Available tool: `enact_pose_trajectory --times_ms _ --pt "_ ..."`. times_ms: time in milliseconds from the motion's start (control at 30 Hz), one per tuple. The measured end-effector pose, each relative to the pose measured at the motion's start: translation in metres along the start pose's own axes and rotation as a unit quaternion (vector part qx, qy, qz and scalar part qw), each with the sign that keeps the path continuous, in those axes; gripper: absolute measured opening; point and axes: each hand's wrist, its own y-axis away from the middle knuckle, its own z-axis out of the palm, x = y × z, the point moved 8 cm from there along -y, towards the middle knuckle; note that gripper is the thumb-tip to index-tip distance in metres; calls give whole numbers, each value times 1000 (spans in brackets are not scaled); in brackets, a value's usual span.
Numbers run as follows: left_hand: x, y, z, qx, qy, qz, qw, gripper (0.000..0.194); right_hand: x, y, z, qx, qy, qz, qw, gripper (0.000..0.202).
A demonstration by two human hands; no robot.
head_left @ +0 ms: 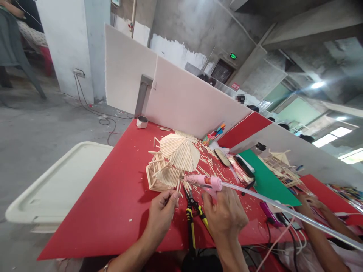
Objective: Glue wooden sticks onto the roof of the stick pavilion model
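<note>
My right hand is wrapped round a pink hot glue gun, with a long clear glue stick trailing from its back end. The gun's nozzle points left, close to the tips of thin wooden sticks. My left hand is closed in a pinch on a small wooden stick near that nozzle. Just beyond stands a small model made of wooden sticks, with slatted, fan-like roof panels. Cutting pliers with black and yellow handles lie between my hands.
Loose sticks and scraps litter the red table. A tape roll, markers and a phone stand or lie farther back. White partitions rise behind. At right, a co-worker's arms are near another stick model.
</note>
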Motion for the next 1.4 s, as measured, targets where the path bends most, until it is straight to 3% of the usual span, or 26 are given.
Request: enact_pose_trajectory --times_ms 233,733,1100,1400 --pt "7 -2 3 0 1 9 1000 42 5 -1 1 11 4 19 1000 15" --pt "1 -10 10 7 95 -64 993 44 3 5 4 38 19 35 998 4" --pt "7 -11 11 25 98 -66 993 43 -2 6 2 38 26 35 998 7" --pt "7 -11 13 39 144 -113 982 41 -2 6 0 44 24 31 998 11"
